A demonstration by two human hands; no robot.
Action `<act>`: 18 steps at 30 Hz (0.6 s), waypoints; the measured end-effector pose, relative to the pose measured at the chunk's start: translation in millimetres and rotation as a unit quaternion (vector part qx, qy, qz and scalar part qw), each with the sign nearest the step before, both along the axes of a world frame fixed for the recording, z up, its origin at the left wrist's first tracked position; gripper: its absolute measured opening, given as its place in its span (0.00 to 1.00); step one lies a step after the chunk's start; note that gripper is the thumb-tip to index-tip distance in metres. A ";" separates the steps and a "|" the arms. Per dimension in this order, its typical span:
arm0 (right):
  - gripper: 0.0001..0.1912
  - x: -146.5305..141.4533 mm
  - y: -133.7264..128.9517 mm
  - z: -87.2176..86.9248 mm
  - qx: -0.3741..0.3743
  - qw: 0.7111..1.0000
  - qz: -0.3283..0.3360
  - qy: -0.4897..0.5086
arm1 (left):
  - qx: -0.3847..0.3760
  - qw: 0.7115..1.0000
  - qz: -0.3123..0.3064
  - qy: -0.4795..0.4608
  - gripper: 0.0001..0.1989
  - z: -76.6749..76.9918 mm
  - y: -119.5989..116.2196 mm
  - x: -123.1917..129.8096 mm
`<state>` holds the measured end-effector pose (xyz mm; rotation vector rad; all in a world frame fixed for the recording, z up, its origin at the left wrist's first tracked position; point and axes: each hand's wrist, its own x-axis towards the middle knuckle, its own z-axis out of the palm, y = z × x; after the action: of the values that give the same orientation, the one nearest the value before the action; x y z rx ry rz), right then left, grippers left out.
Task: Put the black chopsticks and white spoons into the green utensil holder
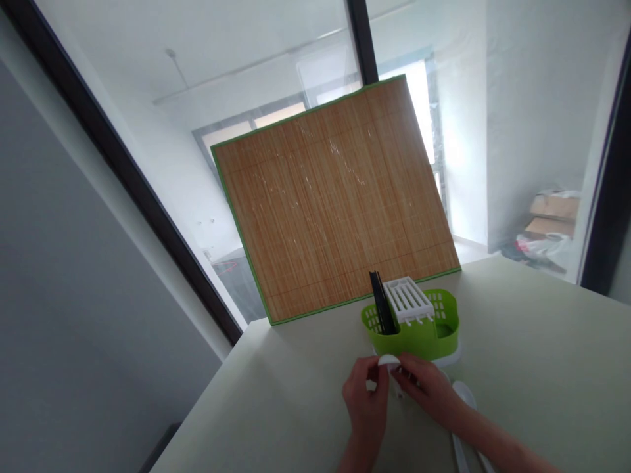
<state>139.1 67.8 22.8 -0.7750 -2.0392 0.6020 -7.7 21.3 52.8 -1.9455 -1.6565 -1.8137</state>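
Observation:
In the head view, my left hand (365,397) is closed, its thumb and fingers pinching a small white rounded piece (389,360). My right hand (426,384) is closed too, its fingertips on the same piece from the other side. What the piece is exactly I cannot make out. Just beyond both hands stands a green utensil caddy (411,346) with a white base. Black chopsticks (382,305) stand in its left part, and a white slotted rack (408,300) sits across its middle. Beneath my right forearm lies a white spoon (463,393), partly hidden.
A bamboo mat (335,203) with green edging leans upright against the glass at the back of the pale table (542,355). Dark window frames cross behind it. Cardboard boxes (555,213) and a plastic bag are visible beyond the glass.

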 end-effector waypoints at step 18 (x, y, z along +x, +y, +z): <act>0.13 11.7 4.3 10.4 0.026 0.995 -0.062 -0.070 | -0.024 0.997 0.030 -0.073 0.14 67.2 119.3 -18.6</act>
<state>150.7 72.1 33.2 -0.9281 -2.1064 0.4326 -26.3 140.6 120.0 -1.7996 -1.7944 -1.9534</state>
